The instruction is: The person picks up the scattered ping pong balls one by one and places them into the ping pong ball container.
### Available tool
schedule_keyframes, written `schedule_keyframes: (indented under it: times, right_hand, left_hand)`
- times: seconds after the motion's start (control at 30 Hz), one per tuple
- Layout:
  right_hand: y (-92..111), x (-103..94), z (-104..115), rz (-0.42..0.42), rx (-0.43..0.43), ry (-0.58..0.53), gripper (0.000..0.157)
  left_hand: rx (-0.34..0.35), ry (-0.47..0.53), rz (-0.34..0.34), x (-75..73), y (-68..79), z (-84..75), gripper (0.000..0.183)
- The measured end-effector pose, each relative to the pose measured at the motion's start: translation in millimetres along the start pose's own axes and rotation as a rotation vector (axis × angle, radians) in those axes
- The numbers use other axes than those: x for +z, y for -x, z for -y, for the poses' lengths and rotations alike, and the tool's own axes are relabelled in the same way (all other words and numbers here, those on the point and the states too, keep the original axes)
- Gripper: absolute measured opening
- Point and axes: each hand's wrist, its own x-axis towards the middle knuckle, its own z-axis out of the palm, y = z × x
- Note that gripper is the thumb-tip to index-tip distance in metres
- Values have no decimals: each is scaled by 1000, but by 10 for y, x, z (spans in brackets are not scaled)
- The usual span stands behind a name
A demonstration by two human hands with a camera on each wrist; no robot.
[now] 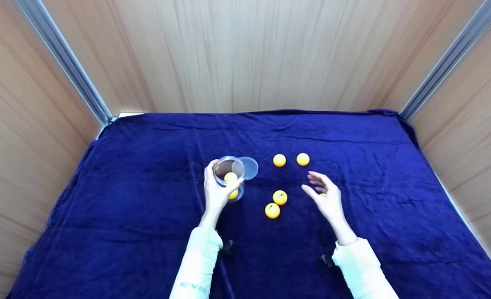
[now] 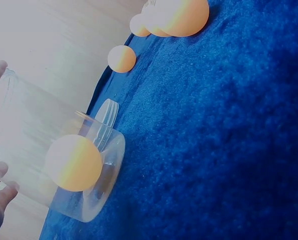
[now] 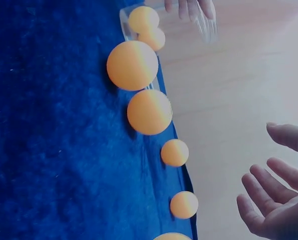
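My left hand [image 1: 218,193] grips the upper part of a clear plastic jar [image 1: 220,179] that stands on the cloth. Inside lie two orange table tennis balls [image 1: 233,194], one appearing higher than the other. Beside the jar is its round clear lid [image 1: 250,168], flat on the cloth. My right hand [image 1: 329,200] hovers with thumb and fingers spread and nothing between them; in the right wrist view this hand [image 3: 274,200] is above cloth level. A table tennis ball [image 1: 322,194] shows partly from beneath it, mostly hidden.
Dark blue cloth [image 1: 146,187] covers the table. Two loose balls, one farther left [image 1: 279,160] and one farther right [image 1: 303,159], lie toward the back. Another pair, a rear ball [image 1: 280,197] and a front ball [image 1: 272,210], sits between the hands. Wooden panels [image 1: 245,58] enclose the table.
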Motion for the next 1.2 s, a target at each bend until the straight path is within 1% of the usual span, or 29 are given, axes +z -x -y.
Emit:
schedule_keyframes:
  times: [0.13,0.2,0.23,0.37,0.43,0.5,0.6,0.67,0.73,0.83,0.87,0.93,1.07,1.1,1.17,1.2]
  right_hand:
    - [48,-36,-10,-44,61,25,37]
    - [68,-53,-60,-66,77,6,36]
    - [76,-63,-122,-77,80,9,36]
    - [92,-94,-423,-119,81,19,38]
    - [90,-106,-666,-148,70,32,40]
    - [86,-104,-894,-185,77,57,42]
    - [77,-106,-1276,-241,82,123,45]
    - [76,-102,-1433,-270,103,169,47]
    - [80,-105,-1519,-291,116,188,48]
    - [87,-111,-1536,-302,144,198,49]
    - [89,-115,-1528,-302,149,199,49]
    - [95,-128,-1498,-295,148,201,50]
    - [143,-149,-1147,-271,172,212,52]
    - [154,-155,-1060,-260,182,219,53]
    - [169,-162,-892,-238,232,229,55]
    - [168,-167,-883,-224,254,237,55]
  left_hand:
    - [1,9,4,-4,3,-1,85]
    - [2,9,6,-7,2,-4,85]
    - [1,8,6,-9,2,-6,85]
    - [-5,-4,4,-12,4,-10,86]
    - [-8,-7,3,-12,6,-10,86]
    - [-11,-8,3,-12,4,-8,86]
    - [-16,-7,6,-11,-1,-6,86]
    - [-18,-3,10,-10,-3,-5,86]
    - [-17,3,13,-11,-4,-5,85]
    - [-6,11,11,-14,-4,-5,85]
    - [-6,21,10,-25,-1,-57,85]
    - [1,37,3,-23,0,-58,84]
    - [-7,39,1,-19,1,-63,84]
    - [-6,33,1,-6,-1,-9,85]
    - [-9,17,4,-5,-2,-7,85]
    - [-7,14,3,-3,-3,-2,85]
